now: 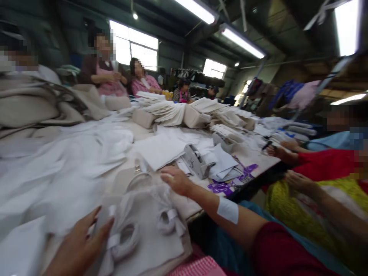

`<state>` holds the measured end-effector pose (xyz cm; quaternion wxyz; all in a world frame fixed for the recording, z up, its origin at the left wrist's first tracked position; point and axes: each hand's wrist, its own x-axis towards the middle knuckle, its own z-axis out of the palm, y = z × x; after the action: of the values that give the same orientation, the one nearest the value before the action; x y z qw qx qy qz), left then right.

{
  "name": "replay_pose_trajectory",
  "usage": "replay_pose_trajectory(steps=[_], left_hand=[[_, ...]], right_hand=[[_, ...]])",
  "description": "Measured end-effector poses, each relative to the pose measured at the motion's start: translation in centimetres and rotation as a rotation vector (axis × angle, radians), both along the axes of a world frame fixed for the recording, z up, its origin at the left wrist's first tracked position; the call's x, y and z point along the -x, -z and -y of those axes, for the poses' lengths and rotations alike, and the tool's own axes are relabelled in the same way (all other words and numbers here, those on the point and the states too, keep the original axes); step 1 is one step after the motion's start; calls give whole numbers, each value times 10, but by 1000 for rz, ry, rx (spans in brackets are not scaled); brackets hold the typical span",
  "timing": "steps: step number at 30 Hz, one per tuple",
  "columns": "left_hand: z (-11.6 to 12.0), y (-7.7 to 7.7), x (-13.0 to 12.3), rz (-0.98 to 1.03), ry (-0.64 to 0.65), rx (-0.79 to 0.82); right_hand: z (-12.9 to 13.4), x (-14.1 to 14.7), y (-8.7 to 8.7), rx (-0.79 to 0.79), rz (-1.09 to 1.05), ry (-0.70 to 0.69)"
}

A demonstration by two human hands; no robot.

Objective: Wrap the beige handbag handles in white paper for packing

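A pale beige cloth bag [152, 243] with two coiled, tied handles lies flat on the table in front of me. My left hand [79, 243] is at its left side, thumb and fingers apart, close to one coiled handle [125, 239]. The other coiled handle [168, 220] lies further right. Beyond the bag's far edge, my right hand [177, 181] reaches in from the right, fingers stretched leftward and somewhat blurred. A white patch [227, 210] is on that forearm. Near the right hand stands a grey tape dispenser-like device [198, 161].
White cloth sheets [94, 149] spread over the left of the table. Stacked beige bags [198, 115] and white pieces lie behind. Purple printed plastic [221, 188] is near the table's right edge. Co-workers sit on the right, one hand [280, 153] holding a dark tool; others stand at the back.
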<state>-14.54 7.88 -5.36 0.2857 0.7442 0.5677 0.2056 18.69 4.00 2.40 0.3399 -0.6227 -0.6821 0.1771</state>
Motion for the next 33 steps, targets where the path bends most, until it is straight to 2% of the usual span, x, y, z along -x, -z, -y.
replay_pose_trajectory(steps=[2, 4, 7, 11, 18, 22, 25, 30, 33], left_hand=[[16, -20, -16, -113, -44, 13], [21, -27, -29, -148, -46, -26], [24, -25, -33, -159, -51, -54], [28, -17, -29, -144, -46, -105], [27, -12, -28, -110, -45, -135], [27, -9, -25, -82, -41, -135], [27, -7, -25, -63, -38, -137], [29, -12, -25, -28, -93, -99], [37, -21, -14, 12, -147, -9]], right_hand=[[-18, -2, 7, 199, 21, 84], [-35, 1, 16, 285, 15, 63], [-53, 10, 25, 379, 4, 28], [-77, 23, 30, 499, -45, 78], [-116, 41, 43, 638, -338, 121], [-116, 45, 44, 596, -477, 70], [-111, 42, 43, 555, -489, 42], [-102, 26, 41, 483, -331, 60], [-81, 11, 40, 431, -196, 124]])
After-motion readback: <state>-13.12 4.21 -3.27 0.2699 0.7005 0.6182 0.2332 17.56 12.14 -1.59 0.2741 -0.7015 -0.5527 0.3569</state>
